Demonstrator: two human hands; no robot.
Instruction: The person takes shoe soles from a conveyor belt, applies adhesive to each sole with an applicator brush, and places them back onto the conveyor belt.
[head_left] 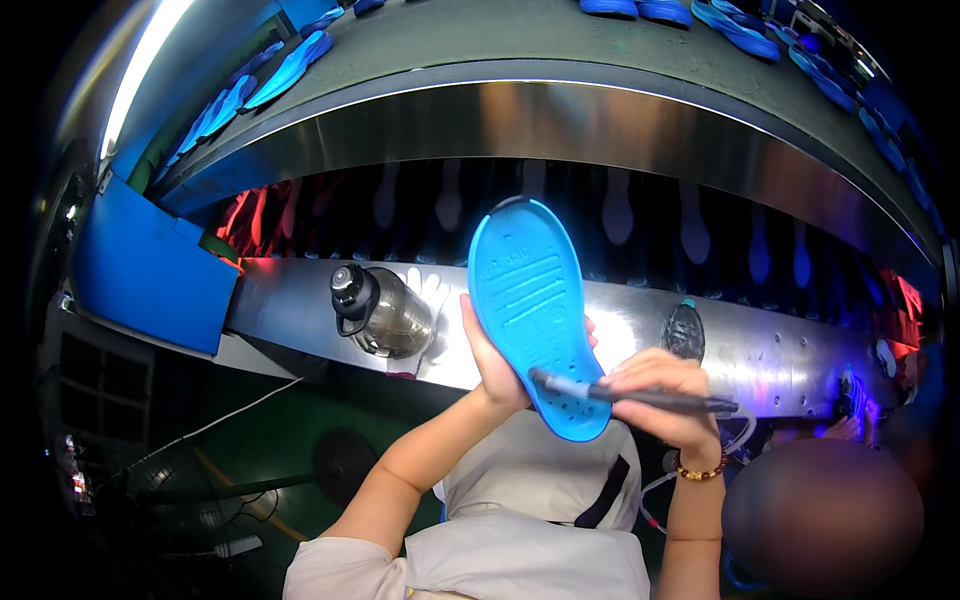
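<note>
Blue shoe sole [530,290] held up over the near edge of the metal ledge [290,300], wide end far, narrow end near, ribbed face up. Left hand [492,365] clamped round it from below, thumb side at the left edge, fingertips showing at the right; likely gripped that way to leave the face uncovered. Right hand [660,388] closed on a dark-handled brush [568,384], pen-style, probably for fine control; brush slants left, tip at the holed near part, contact or slight gap, can't tell. Oval dark dish [684,332] sits on the ledge, right side, presumably for easy reach of the brush hand; contents unclear. Bottle [390,312] stands left, seemingly out of the working hands' way, pale glove [428,288] behind it. Far side: green belt [450,40] with blue soles [290,70] laid along it, maybe spaced for picking up singly.
</note>
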